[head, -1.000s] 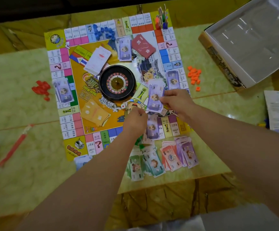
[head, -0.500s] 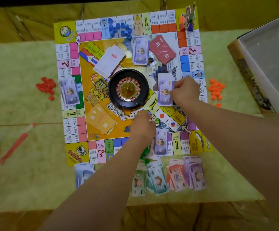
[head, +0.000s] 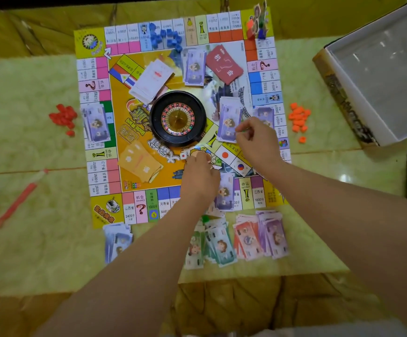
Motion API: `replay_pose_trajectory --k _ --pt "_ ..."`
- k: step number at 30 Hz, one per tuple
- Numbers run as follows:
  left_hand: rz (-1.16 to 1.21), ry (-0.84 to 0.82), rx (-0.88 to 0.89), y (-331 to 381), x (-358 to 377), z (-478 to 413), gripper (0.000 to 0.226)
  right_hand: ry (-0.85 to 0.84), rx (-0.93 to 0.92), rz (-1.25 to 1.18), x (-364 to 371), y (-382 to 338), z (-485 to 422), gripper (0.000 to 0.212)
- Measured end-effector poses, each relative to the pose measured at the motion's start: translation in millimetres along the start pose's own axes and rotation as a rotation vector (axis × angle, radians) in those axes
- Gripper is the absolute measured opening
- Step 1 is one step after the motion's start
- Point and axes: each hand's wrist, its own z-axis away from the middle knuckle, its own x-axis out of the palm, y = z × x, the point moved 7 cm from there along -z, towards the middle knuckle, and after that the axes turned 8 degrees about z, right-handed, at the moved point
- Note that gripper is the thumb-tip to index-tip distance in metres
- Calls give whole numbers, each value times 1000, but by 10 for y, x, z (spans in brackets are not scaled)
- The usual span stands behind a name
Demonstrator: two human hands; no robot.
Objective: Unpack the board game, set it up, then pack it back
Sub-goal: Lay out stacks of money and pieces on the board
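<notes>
The game board [head: 134,132] is showing a yellow-orange centre ringed by pink, blue, red and green squares. The roulette wheel [head: 177,119] is gleaming black, with a red-and-black ring around gold. Red pieces [head: 64,117] are lying at left, orange pieces [head: 299,120] at right, blue pieces [head: 167,38] at top, and a purple banknote [head: 229,120] centre-right.

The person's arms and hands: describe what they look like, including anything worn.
The left forearm and right forearm are bare as far as the head view shows; no sleeve enters the frame. The left hand and right hand are bare too: no gloves, and no watch, bracelet or ring that I can make out.
</notes>
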Motion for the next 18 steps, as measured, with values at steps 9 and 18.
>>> replay_pose_trajectory --k 9,18 --pt "-83 -129 157 -45 559 836 14 76 73 163 -271 765 1247 7" --pt "-264 -315 254 -281 1194 1162 38 91 175 340 46 1386 1811 63"
